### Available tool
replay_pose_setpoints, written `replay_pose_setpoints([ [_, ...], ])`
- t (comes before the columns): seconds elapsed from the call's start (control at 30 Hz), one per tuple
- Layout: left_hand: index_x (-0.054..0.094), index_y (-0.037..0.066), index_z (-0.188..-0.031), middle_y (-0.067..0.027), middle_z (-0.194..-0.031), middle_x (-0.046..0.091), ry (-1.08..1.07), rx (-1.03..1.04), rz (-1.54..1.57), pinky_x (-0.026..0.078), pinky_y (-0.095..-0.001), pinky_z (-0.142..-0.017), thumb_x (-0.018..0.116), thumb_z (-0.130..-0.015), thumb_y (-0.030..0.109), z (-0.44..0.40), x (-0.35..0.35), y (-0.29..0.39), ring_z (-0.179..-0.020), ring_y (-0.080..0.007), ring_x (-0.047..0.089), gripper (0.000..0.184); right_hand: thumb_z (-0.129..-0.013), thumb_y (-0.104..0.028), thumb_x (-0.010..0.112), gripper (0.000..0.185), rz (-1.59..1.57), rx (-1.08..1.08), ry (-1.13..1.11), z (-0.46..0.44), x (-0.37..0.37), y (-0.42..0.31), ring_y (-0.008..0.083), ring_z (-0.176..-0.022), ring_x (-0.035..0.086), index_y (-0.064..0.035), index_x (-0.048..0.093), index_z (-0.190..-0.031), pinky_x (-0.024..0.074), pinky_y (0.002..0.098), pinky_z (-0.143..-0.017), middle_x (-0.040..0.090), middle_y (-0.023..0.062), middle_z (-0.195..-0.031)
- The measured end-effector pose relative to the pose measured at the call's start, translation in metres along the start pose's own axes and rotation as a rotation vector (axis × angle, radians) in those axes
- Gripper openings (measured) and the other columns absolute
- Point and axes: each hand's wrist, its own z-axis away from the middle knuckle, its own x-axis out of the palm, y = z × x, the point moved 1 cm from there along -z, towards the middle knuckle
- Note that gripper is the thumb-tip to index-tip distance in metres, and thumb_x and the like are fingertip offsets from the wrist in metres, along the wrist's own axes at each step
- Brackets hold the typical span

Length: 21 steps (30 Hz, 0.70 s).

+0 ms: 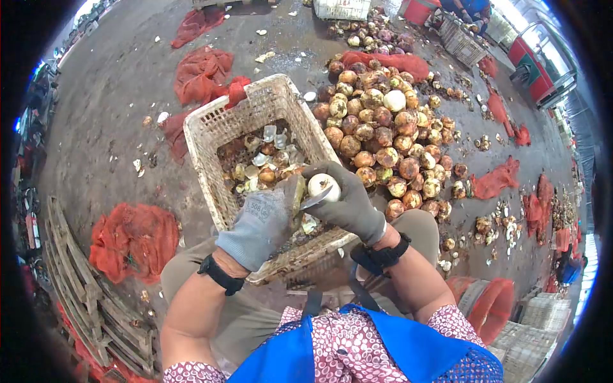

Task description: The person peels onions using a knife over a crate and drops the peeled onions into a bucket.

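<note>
My right hand (pixel 351 203), in a dark grey glove, is wrapped round a peeled white onion (pixel 319 184). Against the onion's lower side lies the short blade of a knife (pixel 315 198). My left hand (pixel 265 220), in a lighter grey glove with stained fingers, is closed on this knife; the handle is hidden in the glove. Both hands are above the near part of a dirty white plastic crate (pixel 199 167). Onion skins and peeled scraps (pixel 258 159) lie inside the crate.
A large heap of unpeeled onions (pixel 389 137) lies right of the crate. Red mesh sacks (pixel 135 241) are scattered around. A wooden pallet (pixel 76 274) stands at left, a red basket (pixel 491 309) at lower right. Another person (pixel 469 9) sits far back beside a crate (pixel 462 41).
</note>
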Motion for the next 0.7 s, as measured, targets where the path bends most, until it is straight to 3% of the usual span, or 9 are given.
replay_pose_setpoints([
  [0.13,0.047,0.002,-0.125,-0.0207,-0.088,0.066,-0.047,-0.014,-0.029,0.052,-0.0492,-0.062,0.065,-0.078,0.007,-0.008,0.002,0.007,-0.078,-0.0408,0.067,0.051,-0.071,-0.011,0.080,0.052,0.081,0.004,0.037,0.002,-0.002,-0.005,0.0112,-0.098,0.061,-0.0062,0.061,-0.119,0.0514,0.0285,-0.084,0.064,0.0027,-0.105],
  [0.23,0.047,0.001,-0.127,-0.0215,-0.093,0.066,-0.043,-0.031,-0.127,0.053,-0.0482,-0.064,0.067,-0.077,0.008,-0.007,0.002,0.009,-0.079,-0.0405,0.067,0.054,-0.076,-0.004,0.074,0.042,0.215,-0.038,0.136,0.004,0.002,-0.003,0.0054,-0.086,0.059,-0.0029,0.062,-0.117,0.0504,0.0244,-0.075,0.065,0.0003,-0.095],
  [0.3,0.046,0.000,-0.129,-0.0220,-0.094,0.066,-0.016,-0.024,-0.100,0.053,-0.0482,-0.066,0.067,-0.078,0.009,-0.010,0.007,0.007,-0.081,-0.0408,0.067,0.056,-0.076,-0.006,0.073,0.042,0.318,-0.267,0.238,0.005,0.004,-0.004,0.0067,-0.083,0.061,-0.0025,0.062,-0.117,0.0513,0.0251,-0.073,0.066,0.0007,-0.095],
  [0.43,0.045,0.001,-0.132,-0.0214,-0.098,0.067,0.025,-0.008,-0.085,0.053,-0.0483,-0.073,0.069,-0.080,0.012,-0.015,0.010,0.000,-0.089,-0.0416,0.066,0.059,-0.076,-0.007,0.074,0.044,0.468,-0.318,0.255,0.013,0.006,-0.018,0.0074,-0.086,0.061,-0.0020,0.062,-0.117,0.0518,0.0254,-0.076,0.067,0.0006,-0.098],
  [0.5,0.046,0.003,-0.133,-0.0210,-0.101,0.067,0.037,0.003,-0.061,0.054,-0.0484,-0.075,0.070,-0.080,0.013,-0.016,0.016,-0.007,-0.092,-0.0420,0.065,0.060,-0.075,-0.008,0.075,0.047,0.064,0.002,0.120,0.017,0.002,-0.023,0.0078,-0.088,0.062,-0.0017,0.062,-0.119,0.0521,0.0260,-0.078,0.067,0.0016,-0.101],
  [0.53,0.046,0.004,-0.134,-0.0206,-0.103,0.067,0.051,0.013,-0.036,0.054,-0.0485,-0.077,0.072,-0.080,0.015,-0.016,0.017,-0.008,-0.095,-0.0425,0.065,0.061,-0.072,-0.008,0.076,0.053,0.121,-0.163,0.076,0.016,-0.003,-0.020,0.0081,-0.087,0.062,-0.0021,0.062,-0.123,0.0517,0.0244,-0.077,0.067,0.0024,-0.102],
  [0.67,0.036,-0.001,-0.144,-0.0246,-0.110,0.064,0.012,0.000,-0.025,0.053,-0.0461,-0.075,0.060,-0.084,0.009,-0.012,0.008,-0.006,-0.089,-0.0396,0.067,0.065,-0.071,-0.011,0.076,0.069,-0.046,-0.098,-0.031,0.021,0.001,-0.036,0.0100,-0.075,0.062,-0.0023,0.054,-0.136,0.0509,0.0235,-0.066,0.067,0.0056,-0.095],
  [0.7,0.044,0.001,-0.138,-0.0186,-0.106,0.067,0.078,-0.051,0.020,0.054,-0.0417,-0.073,0.064,-0.086,0.010,-0.012,0.008,-0.009,-0.087,-0.0336,0.067,0.057,-0.072,-0.014,0.076,0.077,-0.255,-0.024,-0.158,0.023,0.003,-0.039,0.0107,-0.070,0.061,-0.0014,0.047,-0.142,0.0487,0.0236,-0.060,0.067,0.0065,-0.092],
])
